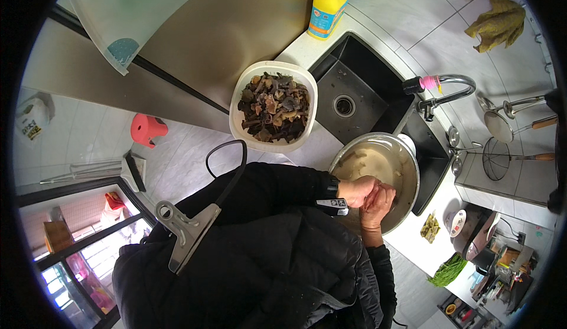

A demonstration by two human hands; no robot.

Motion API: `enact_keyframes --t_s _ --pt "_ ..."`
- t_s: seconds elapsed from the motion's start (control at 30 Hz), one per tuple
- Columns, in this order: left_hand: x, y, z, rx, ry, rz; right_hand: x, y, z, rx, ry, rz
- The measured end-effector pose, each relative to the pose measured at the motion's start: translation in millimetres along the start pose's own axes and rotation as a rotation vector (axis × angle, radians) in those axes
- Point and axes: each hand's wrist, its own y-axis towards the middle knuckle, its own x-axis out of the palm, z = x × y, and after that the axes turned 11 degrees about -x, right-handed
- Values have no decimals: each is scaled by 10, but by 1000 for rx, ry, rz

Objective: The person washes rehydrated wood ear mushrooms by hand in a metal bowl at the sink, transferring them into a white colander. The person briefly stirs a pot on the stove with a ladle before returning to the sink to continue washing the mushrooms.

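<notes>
My left hand and my right hand press together over a large round metal basin. Their fingers are curled against each other, and whatever may lie between the palms is hidden. Cloudy, tan water fills part of the basin, with a few pale brown pieces floating in it. Up and to the left of the basin, a white plastic tub holds a heap of dark brown mushroom pieces, wet-looking and torn.
The basin overlaps a black double sink with a curved faucet. A yellow pump bottle stands at the counter corner. Ladles and strainers hang on the wall. Green vegetables and a bowl are on the white counter.
</notes>
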Motion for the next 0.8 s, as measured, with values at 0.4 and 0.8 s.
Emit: enact_keyframes --t_s 0.4,0.8 --pt "350 -412 39 -71 -76 141 -104 147 -163 -23 -18 -52" --pt "111 -2028 946 274 -103 -345 336 1365 -1064 -279 303 -149"
